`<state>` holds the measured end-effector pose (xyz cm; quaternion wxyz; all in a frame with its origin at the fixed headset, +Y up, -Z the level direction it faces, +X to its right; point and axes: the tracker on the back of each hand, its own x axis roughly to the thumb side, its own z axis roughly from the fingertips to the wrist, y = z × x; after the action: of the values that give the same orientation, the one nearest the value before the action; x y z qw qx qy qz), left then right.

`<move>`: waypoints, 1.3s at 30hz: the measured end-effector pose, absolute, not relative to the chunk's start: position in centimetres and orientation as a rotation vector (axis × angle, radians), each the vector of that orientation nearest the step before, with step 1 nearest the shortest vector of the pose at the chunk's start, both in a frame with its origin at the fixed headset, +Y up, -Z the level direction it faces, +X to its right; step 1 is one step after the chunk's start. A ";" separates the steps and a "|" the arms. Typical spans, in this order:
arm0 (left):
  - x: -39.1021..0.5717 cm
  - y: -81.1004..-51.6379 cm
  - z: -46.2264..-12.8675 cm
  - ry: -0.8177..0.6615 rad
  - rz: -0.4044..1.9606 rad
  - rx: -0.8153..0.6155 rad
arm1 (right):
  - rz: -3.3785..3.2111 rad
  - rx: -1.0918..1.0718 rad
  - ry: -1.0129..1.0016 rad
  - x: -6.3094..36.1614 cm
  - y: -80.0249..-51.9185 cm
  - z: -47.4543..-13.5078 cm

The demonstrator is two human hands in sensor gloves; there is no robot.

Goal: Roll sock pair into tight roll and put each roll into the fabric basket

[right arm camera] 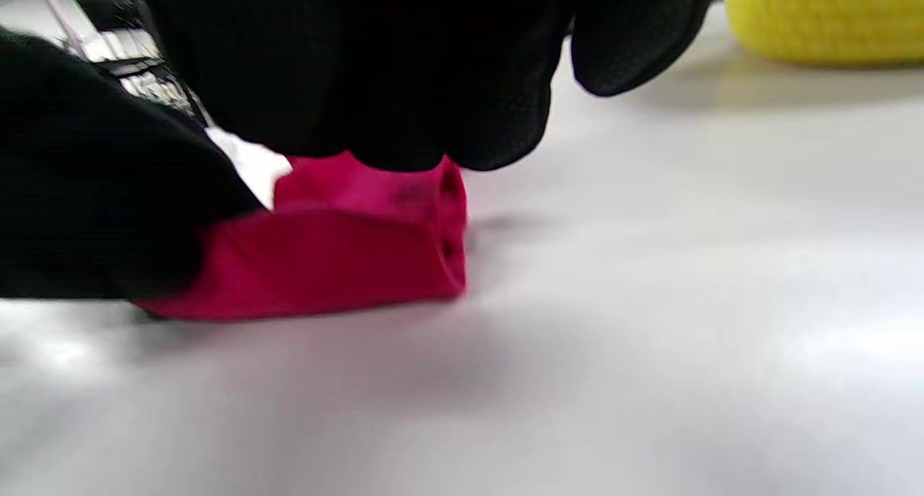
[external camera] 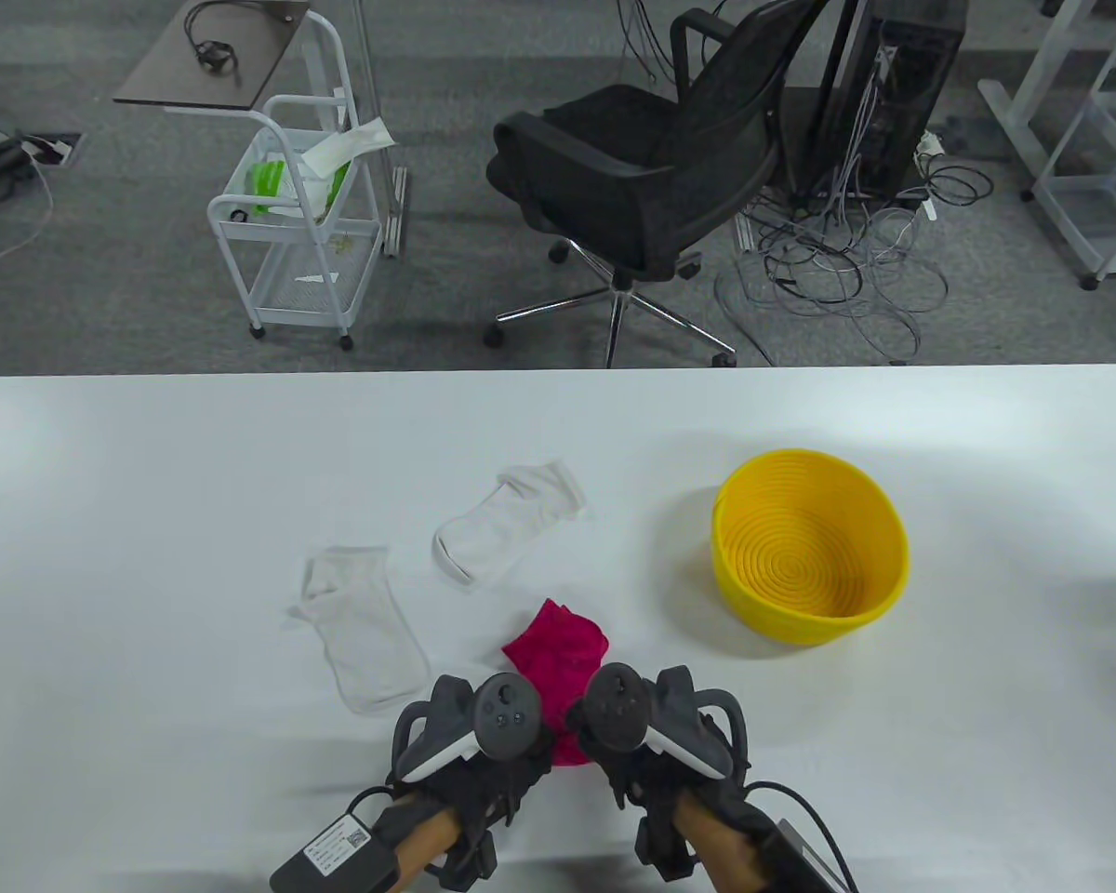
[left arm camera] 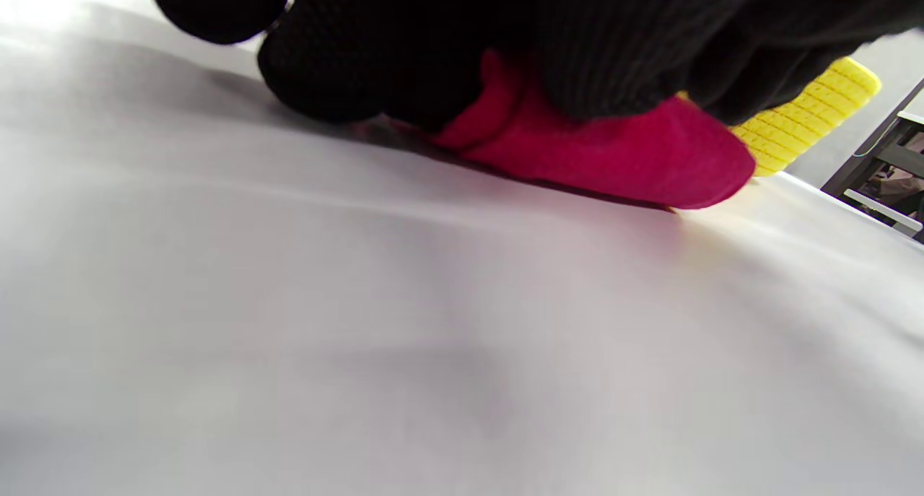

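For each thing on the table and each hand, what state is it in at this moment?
red sock pair: on the table, near end partly rolled under both hands.
left hand: fingers curled onto the red socks.
right hand: fingers curled onto the red socks.
nearer white sock: flat, unrolled, untouched.
farther white sock: flat, unrolled, untouched.
yellow basket: upright, nothing inside.
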<state>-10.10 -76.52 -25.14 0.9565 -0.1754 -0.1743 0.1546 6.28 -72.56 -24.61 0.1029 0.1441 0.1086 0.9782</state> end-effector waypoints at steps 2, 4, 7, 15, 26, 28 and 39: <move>-10.1 -76.5 -25.1 -0.354 0.311 -0.351 | 2.902 0.487 0.377 5.8 -72.7 -24.1; -10.1 -76.5 -25.1 -0.351 0.311 -0.352 | 2.955 0.517 0.454 5.3 -73.4 -23.8; -10.1 -76.5 -25.0 -0.337 0.321 -0.339 | 3.014 0.493 0.459 4.9 -74.3 -24.0; -11.5 -74.7 -24.9 -0.295 0.369 -0.231 | 3.103 0.450 0.422 4.3 -75.8 -24.0; -10.3 -75.9 -24.6 -0.318 0.202 -0.295 | 3.056 0.351 0.319 4.5 -75.6 -24.6; -10.2 -76.2 -24.8 -0.320 0.199 -0.297 | 3.045 0.335 0.310 4.7 -75.5 -24.7; -10.2 -76.2 -24.9 -0.305 0.271 -0.325 | 2.941 0.421 0.180 5.9 -72.8 -24.2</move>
<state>-10.23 -76.24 -24.94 0.9662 -0.1608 -0.1506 0.1338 5.87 -72.76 -24.16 0.0825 0.1411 0.0602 0.9847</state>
